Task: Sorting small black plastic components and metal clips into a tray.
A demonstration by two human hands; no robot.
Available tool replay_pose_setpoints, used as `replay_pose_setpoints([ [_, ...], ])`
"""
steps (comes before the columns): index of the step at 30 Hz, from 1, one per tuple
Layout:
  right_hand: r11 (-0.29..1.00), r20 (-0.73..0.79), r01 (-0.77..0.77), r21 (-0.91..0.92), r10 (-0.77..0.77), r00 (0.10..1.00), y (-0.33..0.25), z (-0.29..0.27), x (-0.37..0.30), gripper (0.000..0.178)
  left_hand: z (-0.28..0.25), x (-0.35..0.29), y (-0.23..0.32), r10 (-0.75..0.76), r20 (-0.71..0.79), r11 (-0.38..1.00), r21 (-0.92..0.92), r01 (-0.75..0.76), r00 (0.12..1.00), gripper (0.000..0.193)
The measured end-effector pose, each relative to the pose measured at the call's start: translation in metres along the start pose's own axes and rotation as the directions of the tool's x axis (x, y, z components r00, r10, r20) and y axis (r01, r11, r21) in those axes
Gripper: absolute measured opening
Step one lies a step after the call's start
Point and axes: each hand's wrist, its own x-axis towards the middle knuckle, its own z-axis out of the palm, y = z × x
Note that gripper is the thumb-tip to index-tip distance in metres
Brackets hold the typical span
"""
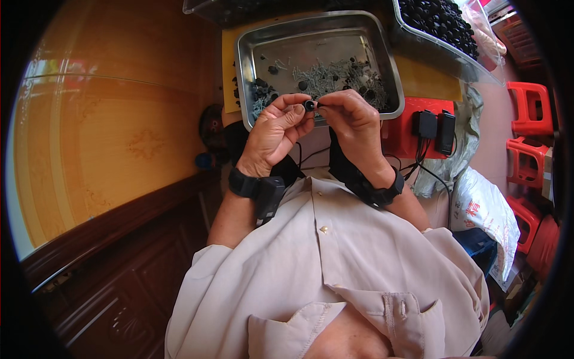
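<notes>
My left hand (275,131) pinches a small round black part (309,106) between thumb and fingertips, just over the near rim of a metal tray (240,57). Close beside it, the thumb and fingers of my right hand (353,116) are pressed together at the part's right side. What they hold there is too small to make out. Inside the tray lie a loose heap of thin grey screws (323,75) and several small black pieces (261,91), mostly on its near side.
Many black round pieces (439,21) fill a clear plastic bin at the far right. Black adapters (425,124) with cables rest on a red plastic surface (400,122). White sack (485,212) and red stools (529,110) stand at right; a wooden panel (131,119) borders the left.
</notes>
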Motion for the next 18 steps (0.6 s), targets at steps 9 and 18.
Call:
replay_pose_setpoints([
  [9,0.997,0.02,0.014,-0.081,-0.012,1.0,0.0007,-0.0011,0.0003,0.018,0.0018,0.0002,-0.0019,0.012,0.005,0.998,0.069,-0.012,1.0,0.021],
  [18,0.991,-0.001,-0.131,0.03,0.131,0.991,0.0022,0.0011,-0.0019,0.014,0.0084,-0.0029,-0.003,0.045,-0.011,0.98,0.192,-0.042,0.999,0.017],
])
